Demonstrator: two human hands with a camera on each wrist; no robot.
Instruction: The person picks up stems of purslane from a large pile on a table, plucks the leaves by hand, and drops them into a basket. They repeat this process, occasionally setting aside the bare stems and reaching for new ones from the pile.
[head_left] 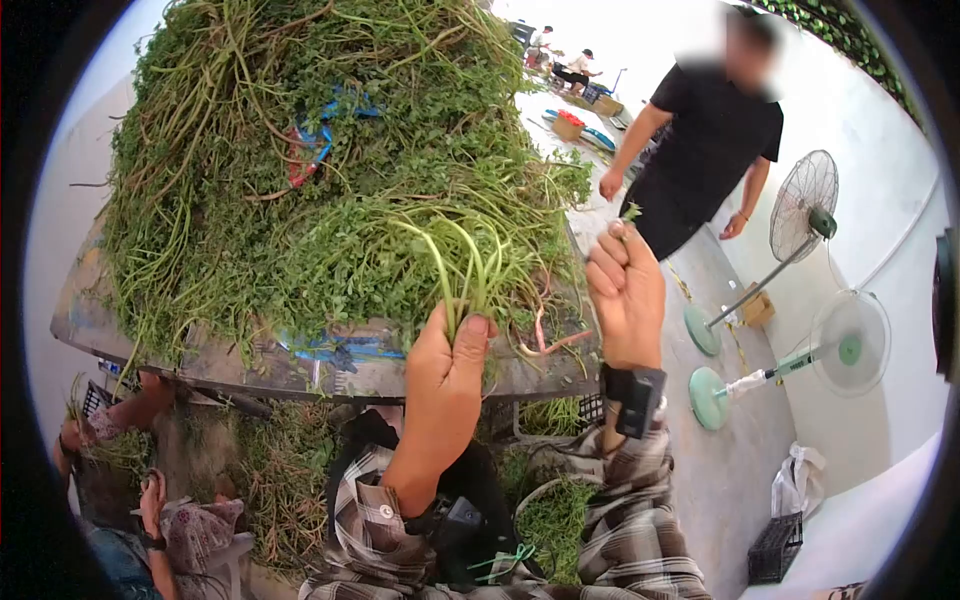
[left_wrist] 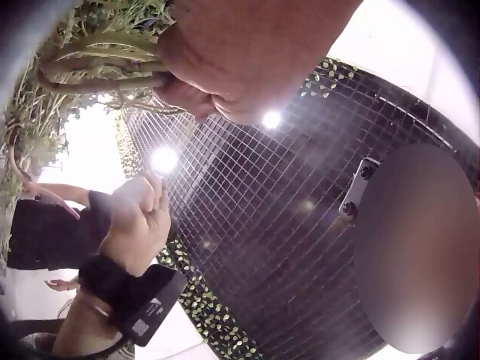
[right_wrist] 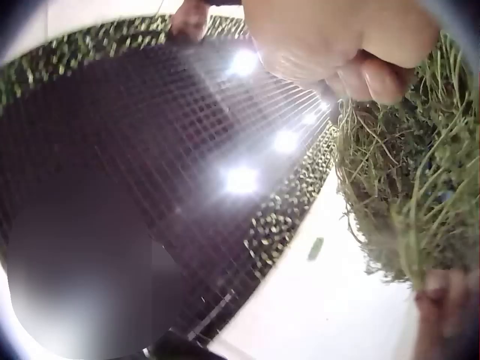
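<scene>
Bright lamps (right_wrist: pixel 241 180) dot a dark gridded ceiling (left_wrist: pixel 262 225) above pale walls (head_left: pixel 880 140).

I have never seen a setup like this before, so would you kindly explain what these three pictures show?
There is no machine here: a person works with two bare hands and wears cameras. The head picture looks forward and down over a large heap of leafy green plants on a table. There, the left hand grips a small bunch of stems by one end, while the right hand pinches a small green sprig in its fingers. The other two pictures come from a camera on each wrist; the black device strapped on the right wrist is one. Each shows its own hand close up near the top, with a dark grid and bright lights beyond.
</scene>
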